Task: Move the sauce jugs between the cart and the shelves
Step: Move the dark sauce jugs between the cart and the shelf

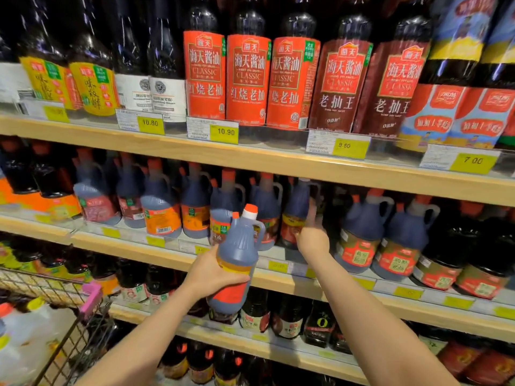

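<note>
A dark sauce jug [238,254] with an orange cap, a side handle and an orange-yellow label is held upright in front of the middle shelf [172,254]; my left hand [211,274] grips its lower body. My right hand [312,235] reaches into the middle shelf and touches a jug [295,215] with a red-yellow label standing there; its fingers are partly hidden, so the grip is unclear. A row of similar handled jugs [161,201] fills that shelf. The wire cart [55,302] with a pink corner sits at the lower left.
The upper shelf [250,157] holds tall soy sauce bottles [248,76] behind yellow price tags. Lower shelves carry small dark bottles [287,319]. In the cart lie pale jugs [25,324] with orange and yellow caps.
</note>
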`<state>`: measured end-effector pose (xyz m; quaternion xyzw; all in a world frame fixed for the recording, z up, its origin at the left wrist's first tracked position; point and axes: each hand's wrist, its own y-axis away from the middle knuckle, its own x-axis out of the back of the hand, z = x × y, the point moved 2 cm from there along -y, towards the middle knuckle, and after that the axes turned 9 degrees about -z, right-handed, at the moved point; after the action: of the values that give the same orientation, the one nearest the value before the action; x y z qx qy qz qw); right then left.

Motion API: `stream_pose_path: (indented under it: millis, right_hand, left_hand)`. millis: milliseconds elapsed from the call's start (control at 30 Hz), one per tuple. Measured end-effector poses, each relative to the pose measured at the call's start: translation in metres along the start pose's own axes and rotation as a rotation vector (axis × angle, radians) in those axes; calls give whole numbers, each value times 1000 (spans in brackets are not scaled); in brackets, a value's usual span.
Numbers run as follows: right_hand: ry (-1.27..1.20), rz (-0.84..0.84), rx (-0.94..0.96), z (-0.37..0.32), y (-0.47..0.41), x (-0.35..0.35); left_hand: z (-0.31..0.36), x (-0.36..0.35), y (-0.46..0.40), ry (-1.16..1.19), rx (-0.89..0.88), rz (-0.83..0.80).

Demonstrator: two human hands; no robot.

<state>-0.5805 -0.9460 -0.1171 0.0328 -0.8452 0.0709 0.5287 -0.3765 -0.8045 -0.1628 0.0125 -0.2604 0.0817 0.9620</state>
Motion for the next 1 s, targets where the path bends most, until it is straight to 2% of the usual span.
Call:
stream_pose_path:
  millis: [133,267,333,433,500,533,567,667,733,800,933,1000]
  right_hand:
    - [-22,-78,-76,-7,-17,-3]
    - [-71,-201,-41,-8,-8,13]
    - [-96,-152,78,-10,13,29]
    - [-253,-36,367,-20,67,46]
    - [-302,-68,529,-26,105,48]
    - [-285,-101,552,-28,118,47]
    - [-257,-134,523,-28,126,45]
    - [-212,-264,284,-31,134,45]
    - [-311,-320,140,-30,135,49]
    - [-432,-284,49,-27,135,57]
    - [-498,-73,145,-20,134,80]
    - [-482,38,233,-19,130,93]
  left_hand:
    - [-2,-1,2,19,4,-14]
    - [2,-1,4,37,40,-4]
    - [8,-3,8,12,69,16]
    - [19,-8,16,-47,129,53]
    - [30,-16,22,-99,153,89]
    - [37,-21,25,-120,158,103]
    - [45,-25,30,-135,161,108]
    - [67,-41,45,-203,99,87]
    - [80,-51,54,-242,31,88]
    - [92,-63,61,-238,5,107]
    - [108,-74,57,-134,-52,125]
    - [113,-62,44,-80,-146,30]
